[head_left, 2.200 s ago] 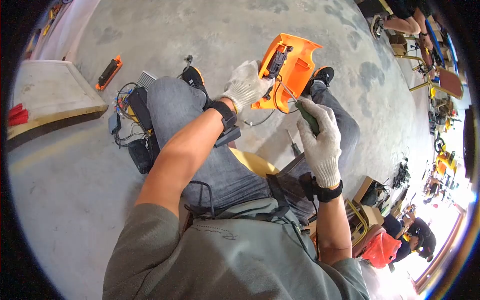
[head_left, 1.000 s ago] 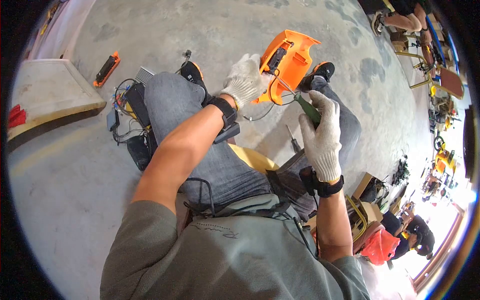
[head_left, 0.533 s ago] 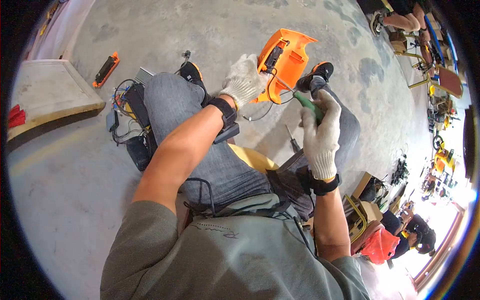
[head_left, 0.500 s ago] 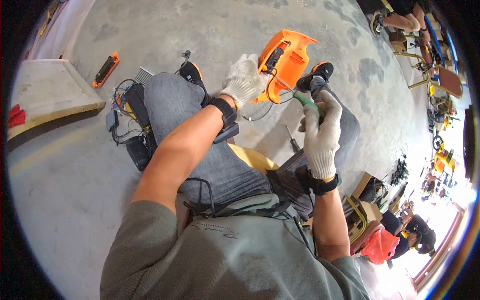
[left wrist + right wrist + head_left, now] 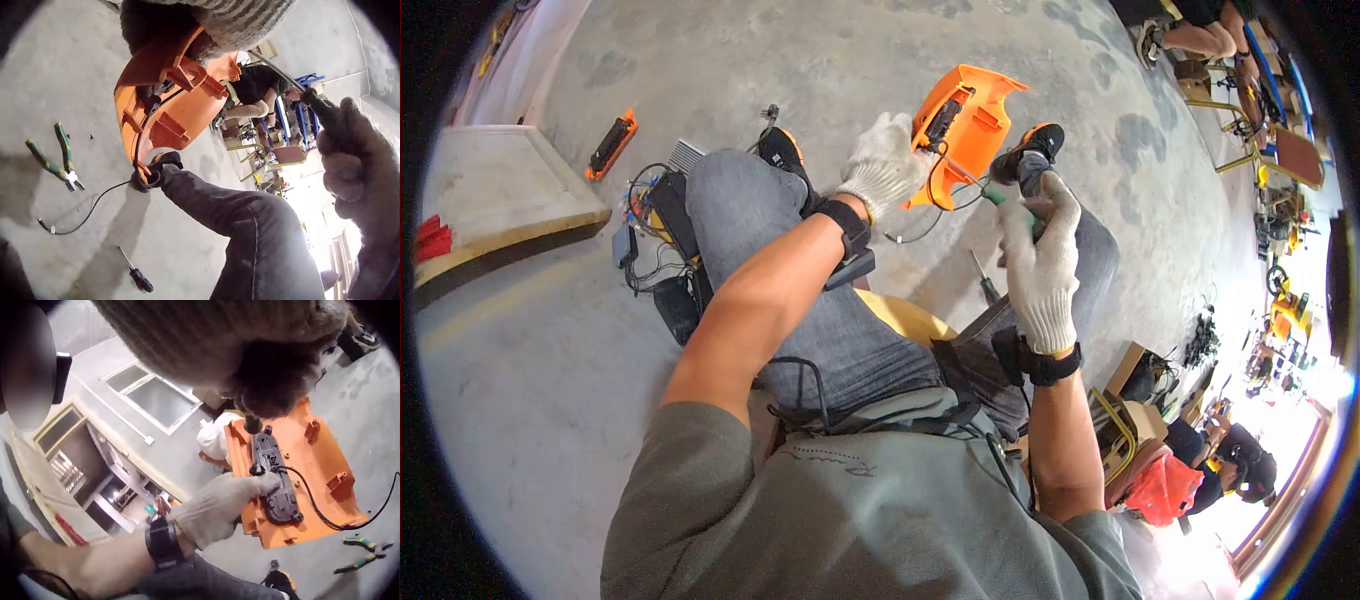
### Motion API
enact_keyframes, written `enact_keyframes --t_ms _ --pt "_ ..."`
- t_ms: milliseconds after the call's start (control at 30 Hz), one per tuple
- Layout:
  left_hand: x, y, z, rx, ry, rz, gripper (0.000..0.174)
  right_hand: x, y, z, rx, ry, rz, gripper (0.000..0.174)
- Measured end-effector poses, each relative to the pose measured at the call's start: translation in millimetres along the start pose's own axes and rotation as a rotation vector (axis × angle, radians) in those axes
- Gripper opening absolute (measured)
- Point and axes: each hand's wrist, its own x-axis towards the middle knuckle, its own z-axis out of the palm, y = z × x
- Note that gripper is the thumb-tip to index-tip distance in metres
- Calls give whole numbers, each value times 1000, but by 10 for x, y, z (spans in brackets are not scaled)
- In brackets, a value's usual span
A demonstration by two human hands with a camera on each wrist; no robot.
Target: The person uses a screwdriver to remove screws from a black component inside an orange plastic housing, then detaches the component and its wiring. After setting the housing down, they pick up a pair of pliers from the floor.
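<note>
I sit with an orange plastic housing (image 5: 972,118) held up over my knees. My gloved left hand (image 5: 885,160) grips its left edge, the fingers by a black module (image 5: 273,481) fixed inside it. A thin black wire (image 5: 325,515) runs from that module. My gloved right hand (image 5: 1040,245) is wrapped round a green-handled screwdriver (image 5: 1006,205), whose shaft points up-left into the housing near the module. In the left wrist view the housing (image 5: 169,100) fills the upper left and the right hand (image 5: 353,162) is at the right.
Green-handled pliers (image 5: 53,156) and a second, black-handled screwdriver (image 5: 986,282) lie on the concrete floor below. A tangle of black boxes and cables (image 5: 662,235) sits by my left leg, beside a concrete slab (image 5: 500,190). Other people and chairs (image 5: 1250,110) are at the far right.
The housing has tilted and risen slightly. My right hand has moved up and closer to it with the screwdriver, the shaft staying at the housing.
</note>
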Motion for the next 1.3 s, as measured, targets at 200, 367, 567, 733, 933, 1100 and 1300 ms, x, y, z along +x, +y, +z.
enact_keyframes --t_ms 200,367,567,733,933,1100,1300 --pt "-5 21 -27 -42 6 -11 37 77 379 30 -181 48 -553 60" --pt "11 12 -10 39 -21 -39 39 -32 90 76 -38 27 -144 56" --pt "-3 16 -28 -9 1 -20 38 36 291 65 -173 59 -554 57" --pt "-6 -1 -24 6 11 -14 39 -22 4 76 17 2 38 62" --pt "3 12 -37 -25 30 -1 38 -20 164 48 -3 -44 -232 64" --pt "-6 18 -33 -24 23 -24 38 71 285 62 -134 28 -297 59" --pt "-7 -6 -10 -8 50 -19 38 40 108 32 -172 11 -368 61"
